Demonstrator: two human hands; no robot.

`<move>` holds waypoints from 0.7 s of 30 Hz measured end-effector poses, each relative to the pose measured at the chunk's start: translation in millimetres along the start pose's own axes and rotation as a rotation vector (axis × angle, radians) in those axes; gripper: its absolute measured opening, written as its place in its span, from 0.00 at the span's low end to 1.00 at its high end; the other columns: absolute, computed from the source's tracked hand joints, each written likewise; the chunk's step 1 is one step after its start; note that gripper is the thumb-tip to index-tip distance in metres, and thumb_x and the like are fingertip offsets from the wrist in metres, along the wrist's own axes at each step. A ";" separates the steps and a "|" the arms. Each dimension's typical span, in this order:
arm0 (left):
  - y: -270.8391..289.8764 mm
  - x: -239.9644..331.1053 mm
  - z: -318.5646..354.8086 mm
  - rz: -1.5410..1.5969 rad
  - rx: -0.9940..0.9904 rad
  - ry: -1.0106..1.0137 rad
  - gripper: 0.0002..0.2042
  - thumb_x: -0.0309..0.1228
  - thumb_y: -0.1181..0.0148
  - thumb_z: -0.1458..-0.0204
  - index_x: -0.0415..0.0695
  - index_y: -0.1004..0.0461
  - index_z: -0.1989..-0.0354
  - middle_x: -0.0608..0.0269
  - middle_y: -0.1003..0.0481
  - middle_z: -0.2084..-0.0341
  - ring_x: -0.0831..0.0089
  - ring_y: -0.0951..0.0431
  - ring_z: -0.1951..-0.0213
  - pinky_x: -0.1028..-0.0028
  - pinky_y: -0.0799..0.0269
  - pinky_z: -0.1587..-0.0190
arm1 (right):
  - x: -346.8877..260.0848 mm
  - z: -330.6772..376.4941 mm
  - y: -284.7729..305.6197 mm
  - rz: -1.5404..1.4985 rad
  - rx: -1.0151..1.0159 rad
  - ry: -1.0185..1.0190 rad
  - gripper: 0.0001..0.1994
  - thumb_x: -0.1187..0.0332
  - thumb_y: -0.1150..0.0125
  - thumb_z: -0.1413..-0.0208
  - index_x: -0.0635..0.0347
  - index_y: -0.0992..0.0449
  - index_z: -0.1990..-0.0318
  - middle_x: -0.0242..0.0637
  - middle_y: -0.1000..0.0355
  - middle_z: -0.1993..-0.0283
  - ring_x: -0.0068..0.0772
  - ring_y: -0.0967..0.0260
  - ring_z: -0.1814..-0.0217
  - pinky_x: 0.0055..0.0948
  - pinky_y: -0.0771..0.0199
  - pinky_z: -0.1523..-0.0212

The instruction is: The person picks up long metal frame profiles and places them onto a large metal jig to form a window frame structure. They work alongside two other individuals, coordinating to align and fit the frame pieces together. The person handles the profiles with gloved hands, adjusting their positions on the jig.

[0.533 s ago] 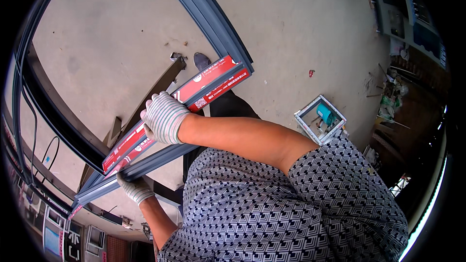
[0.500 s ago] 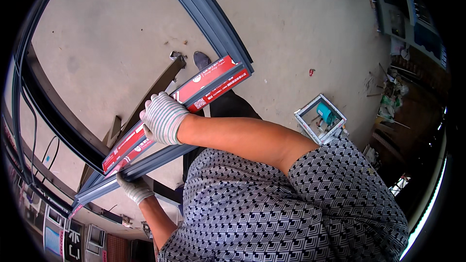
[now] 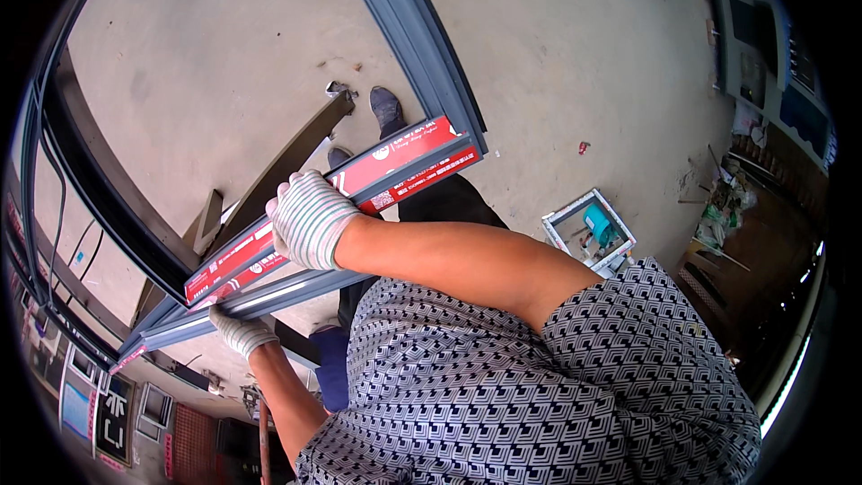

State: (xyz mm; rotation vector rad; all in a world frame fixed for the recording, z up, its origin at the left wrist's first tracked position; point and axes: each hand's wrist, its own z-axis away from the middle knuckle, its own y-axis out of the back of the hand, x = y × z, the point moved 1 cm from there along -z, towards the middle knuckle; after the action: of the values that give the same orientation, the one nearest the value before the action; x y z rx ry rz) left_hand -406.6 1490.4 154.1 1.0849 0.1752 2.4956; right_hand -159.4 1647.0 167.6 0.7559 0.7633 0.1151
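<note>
A large dark grey metal window frame [image 3: 409, 31] is held up in front of me, tilted across the view. Red printed protective film [image 3: 409, 145] covers its near bar. My right hand [image 3: 314, 220], in a white striped knit glove, is closed over that bar near its middle, the fingers curled over the far edge. My left hand [image 3: 242, 330], gloved alike, grips the outer grey rail [image 3: 296, 295] lower down at the left. Most of its fingers are hidden beneath the rail.
Under the frame, a brown beam support [image 3: 292, 157] stands on the concrete floor, beside my shoe [image 3: 386, 108]. A white-rimmed box [image 3: 588, 229] with a teal tool in it is to my right. Scraps [image 3: 727, 193] lie farther right. Dark frame bars and cables [image 3: 58, 189] rise at the left.
The window frame's near right corner has shifted slightly right and down in view, and more of my shoe shows. Both hands keep their grip.
</note>
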 end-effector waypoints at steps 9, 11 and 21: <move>4.2 -20.5 -17.4 0.033 0.090 -0.226 0.19 0.45 0.38 0.45 0.45 0.25 0.52 0.63 0.24 0.57 0.69 0.26 0.54 0.66 0.34 0.41 | 2.8 -4.2 -0.3 0.120 0.049 -0.031 0.16 0.57 0.49 0.42 0.60 0.21 0.58 0.48 0.22 0.59 0.45 0.25 0.53 0.45 0.26 0.50; 0.1 -27.6 -14.2 0.062 0.078 -0.208 0.20 0.43 0.40 0.43 0.41 0.26 0.49 0.63 0.24 0.56 0.69 0.27 0.56 0.68 0.32 0.44 | 9.0 0.5 4.7 0.147 0.092 -0.032 0.16 0.57 0.48 0.42 0.62 0.22 0.60 0.49 0.23 0.61 0.47 0.25 0.54 0.46 0.26 0.50; 15.9 -21.8 -22.3 0.182 0.013 -0.156 0.13 0.40 0.35 0.43 0.43 0.24 0.61 0.70 0.25 0.73 0.76 0.27 0.75 0.72 0.28 0.70 | -13.4 -11.3 -26.1 0.250 0.169 -0.011 0.15 0.60 0.49 0.41 0.63 0.23 0.61 0.50 0.25 0.66 0.50 0.26 0.59 0.47 0.27 0.52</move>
State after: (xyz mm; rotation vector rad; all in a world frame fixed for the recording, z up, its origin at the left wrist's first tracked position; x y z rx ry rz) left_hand -414.4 1467.9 128.5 1.3496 0.0488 2.5544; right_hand -181.1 1629.6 152.8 1.0113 0.6708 0.2743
